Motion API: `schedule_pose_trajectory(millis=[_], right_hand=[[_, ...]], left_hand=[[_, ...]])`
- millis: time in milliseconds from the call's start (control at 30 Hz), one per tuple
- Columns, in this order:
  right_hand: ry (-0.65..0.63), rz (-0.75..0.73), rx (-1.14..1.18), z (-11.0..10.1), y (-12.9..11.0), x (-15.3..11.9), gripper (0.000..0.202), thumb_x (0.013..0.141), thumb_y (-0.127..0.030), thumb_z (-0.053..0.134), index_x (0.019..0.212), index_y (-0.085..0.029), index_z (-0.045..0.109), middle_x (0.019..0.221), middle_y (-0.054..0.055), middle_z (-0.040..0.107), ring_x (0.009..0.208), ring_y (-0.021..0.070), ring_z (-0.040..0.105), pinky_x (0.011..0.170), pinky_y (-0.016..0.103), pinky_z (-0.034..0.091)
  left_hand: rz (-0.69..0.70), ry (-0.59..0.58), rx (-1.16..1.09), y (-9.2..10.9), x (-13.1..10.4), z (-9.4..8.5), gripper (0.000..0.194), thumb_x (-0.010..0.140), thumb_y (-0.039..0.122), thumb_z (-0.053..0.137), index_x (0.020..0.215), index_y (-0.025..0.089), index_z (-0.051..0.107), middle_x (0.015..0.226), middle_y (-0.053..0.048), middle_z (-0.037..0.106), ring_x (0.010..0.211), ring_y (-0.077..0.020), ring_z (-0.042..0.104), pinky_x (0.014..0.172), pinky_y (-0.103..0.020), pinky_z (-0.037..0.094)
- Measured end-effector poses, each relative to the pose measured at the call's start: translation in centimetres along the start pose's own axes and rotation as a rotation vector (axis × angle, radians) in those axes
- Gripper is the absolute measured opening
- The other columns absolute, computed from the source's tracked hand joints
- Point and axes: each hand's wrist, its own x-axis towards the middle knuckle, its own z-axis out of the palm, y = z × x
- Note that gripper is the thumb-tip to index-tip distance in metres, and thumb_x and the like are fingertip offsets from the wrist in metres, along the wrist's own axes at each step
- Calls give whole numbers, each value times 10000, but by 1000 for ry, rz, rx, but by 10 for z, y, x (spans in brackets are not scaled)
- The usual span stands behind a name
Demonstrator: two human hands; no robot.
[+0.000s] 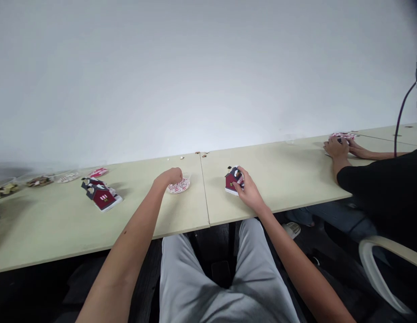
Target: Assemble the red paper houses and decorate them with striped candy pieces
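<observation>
My left hand [172, 176] reaches down into a shallow clear dish [189, 176] of small red-and-white striped pieces [179, 186]. Its fingers are curled together, and whatever lies between the fingertips is hidden. My right hand [251, 193] grips a miniature house [230, 183] from its right side, thumb across the front. This house has dark red walls, a dark roof with white patches, a small yellowish window and a white base. It is upright at the table, to the right of the seam.
A second red miniature house [102, 197] stands left of my left arm. Behind it are dishes of red-and-white pieces [98, 172], pale pieces [68, 177] and brown pieces [39, 181]. Small bits [204, 156] lie near the wall. At right, a co-worker's hands [338, 147] handle something dark.
</observation>
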Motion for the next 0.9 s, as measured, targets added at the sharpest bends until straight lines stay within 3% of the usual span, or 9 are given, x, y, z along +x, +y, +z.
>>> schedule_pose_trajectory(millis=[100, 200, 333, 400, 500, 600, 733, 900], right_hand=[[6, 5, 13, -1, -3, 0, 595, 965, -356, 515, 1513, -220, 328, 1519, 145, 441, 1369, 288, 464, 1142, 505, 407], [15, 28, 31, 0, -3, 0, 591, 957, -347, 529, 1504, -225, 338, 1507, 145, 456, 1335, 288, 498, 1112, 507, 440], [25, 12, 36, 0, 2, 0, 595, 944, -349, 548, 1496, -240, 357, 1494, 136, 470, 1335, 294, 494, 1084, 512, 469], [34, -10, 35, 0, 5, 1, 586, 939, -342, 552, 1487, -232, 376, 1493, 134, 471, 1342, 296, 487, 1086, 510, 469], [45, -15, 35, 0, 6, 1, 570, 939, -344, 552, 1473, -221, 396, 1479, 138, 487, 1330, 296, 499, 1088, 506, 467], [45, 7, 41, -2, 3, 0, 567, 939, -362, 558, 1464, -221, 400, 1450, 142, 516, 1292, 296, 532, 1074, 510, 473], [37, 55, 90, -5, -2, -1, 566, 926, -363, 592, 1443, -219, 410, 1413, 140, 543, 1225, 285, 581, 1036, 485, 505], [44, 78, 148, -5, 0, -1, 595, 908, -372, 627, 1437, -218, 402, 1401, 140, 545, 1187, 274, 603, 974, 448, 547]], left_hand=[[-4, 83, -41, -2, -4, -4, 194, 793, 219, 589, 921, 158, 722, 1030, -132, 744, 857, -219, 682, 741, -278, 483], [12, 245, -76, 9, -13, -6, 281, 920, 328, 490, 1095, 191, 660, 1191, -111, 705, 1011, -225, 658, 801, -282, 476], [156, 618, -312, 51, -25, 2, 346, 1002, 440, 381, 1216, 230, 554, 1221, -63, 686, 1001, -183, 647, 840, -269, 469], [260, 715, -422, 79, -28, 12, 307, 998, 435, 421, 1181, 231, 561, 1148, -46, 703, 929, -170, 653, 822, -267, 473], [362, 741, -403, 114, -28, 33, 265, 1003, 401, 441, 1133, 226, 591, 1121, -54, 699, 993, -186, 643, 818, -274, 471], [404, 782, -349, 135, -23, 59, 282, 1021, 390, 404, 1117, 216, 603, 1129, -72, 685, 1086, -200, 613, 822, -278, 469], [405, 785, -276, 142, -20, 84, 298, 1038, 383, 357, 1134, 216, 585, 1052, -67, 692, 1012, -201, 626, 795, -284, 459], [362, 758, -224, 140, -25, 91, 343, 1044, 417, 306, 1162, 212, 554, 905, -74, 684, 849, -206, 647, 709, -280, 435]])
